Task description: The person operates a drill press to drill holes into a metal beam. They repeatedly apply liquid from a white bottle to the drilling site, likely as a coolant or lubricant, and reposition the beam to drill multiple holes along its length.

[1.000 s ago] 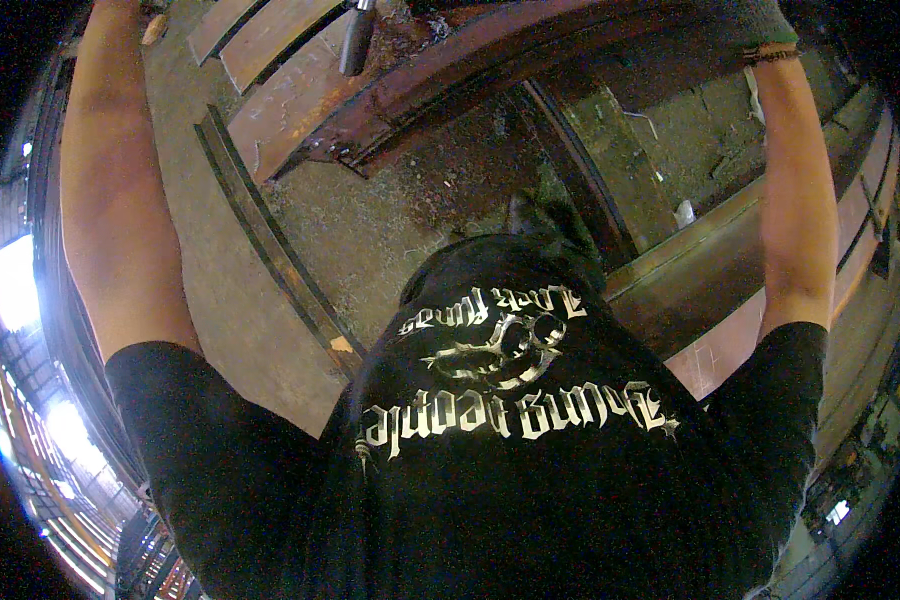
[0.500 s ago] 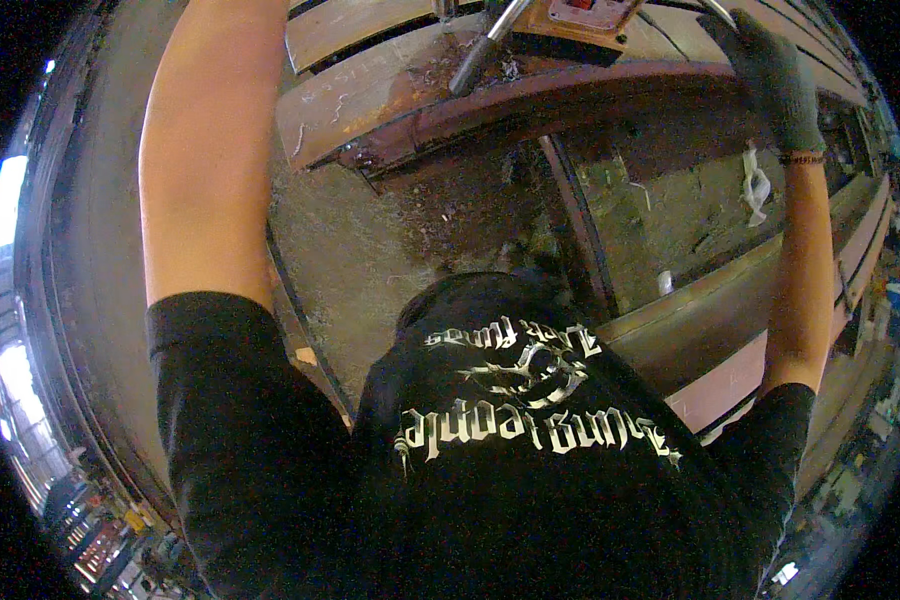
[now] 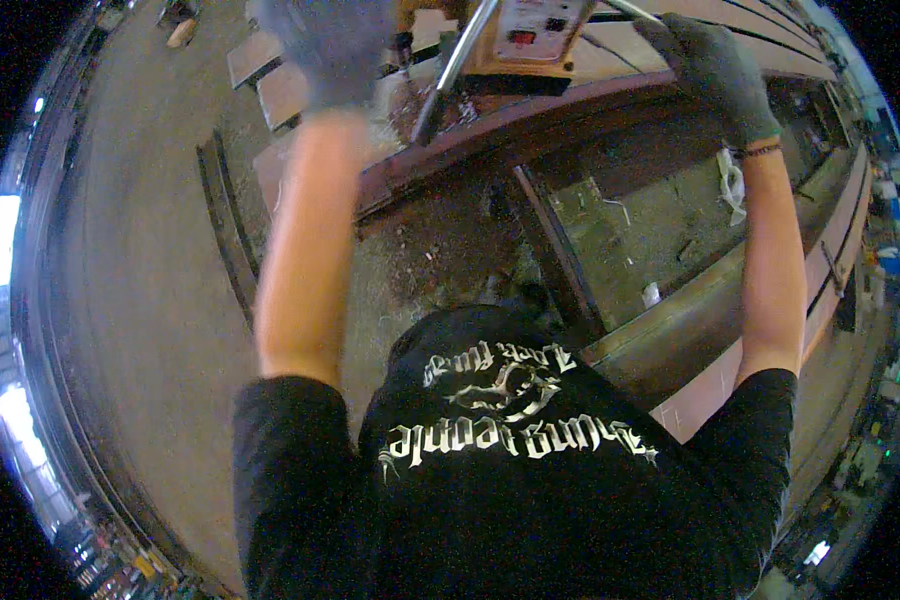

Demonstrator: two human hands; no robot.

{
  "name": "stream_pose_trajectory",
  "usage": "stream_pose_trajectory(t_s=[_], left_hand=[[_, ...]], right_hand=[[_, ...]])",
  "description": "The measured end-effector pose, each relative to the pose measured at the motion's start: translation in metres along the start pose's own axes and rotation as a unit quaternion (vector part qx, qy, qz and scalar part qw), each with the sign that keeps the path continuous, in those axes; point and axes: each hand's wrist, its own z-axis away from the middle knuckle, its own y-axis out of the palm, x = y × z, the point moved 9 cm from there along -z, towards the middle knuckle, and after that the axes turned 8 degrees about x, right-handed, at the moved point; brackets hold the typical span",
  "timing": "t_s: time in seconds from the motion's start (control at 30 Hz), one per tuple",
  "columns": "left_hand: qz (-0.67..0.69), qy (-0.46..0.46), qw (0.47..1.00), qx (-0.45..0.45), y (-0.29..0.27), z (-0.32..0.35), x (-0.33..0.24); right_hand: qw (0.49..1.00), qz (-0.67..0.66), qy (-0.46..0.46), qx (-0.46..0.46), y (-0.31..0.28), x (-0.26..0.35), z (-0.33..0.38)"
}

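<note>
My left hand [image 3: 332, 50], in a grey glove, is at the top left. It is smeared by motion, so its fingers cannot be made out; it is close to the machine's left side. My right hand [image 3: 712, 80], also gloved, has its fingers closed at the end of a metal handle bar [image 3: 630, 10] at the upper right. Between my hands stands an orange-brown machine [image 3: 520, 50] with a control panel and a red switch. A second metal lever [image 3: 452, 75] with a dark grip slants down on its left. The machine's top is cut off by the frame.
The machine stands on a rusty steel beam [image 3: 570, 105]. Steel cross-pieces [image 3: 555, 235] and another long beam [image 3: 695, 300] lie nearer my body. White scrap [image 3: 732, 185] lies near my right wrist. A narrow steel bar [image 3: 225, 210] is on the floor at left.
My left arm has swung right and lower, bringing the glove into view. The view has shifted, so the machine appears farther left and lower. My right hand remains at the bar.
</note>
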Motion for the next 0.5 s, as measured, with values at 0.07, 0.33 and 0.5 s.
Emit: stream_pose_trajectory(t_s=[0.07, 0.33, 0.5], left_hand=[[0.062, -0.102, 0.991, 0.055, 0.025, 0.08, -0.002], [0.008, -0.228, 0.914, 0.336, 0.233, 0.2, 0.033], [0.04, -0.253, 0.885, 0.387, 0.252, 0.203, 0.044]], right_hand=[[0.996, -0.002, 0.084, 0.003, -0.035, 0.038, -0.003], [0.994, 0.032, 0.109, -0.003, -0.036, 0.042, 0.0], [0.994, 0.005, 0.11, -0.022, -0.049, 0.062, 0.001]])
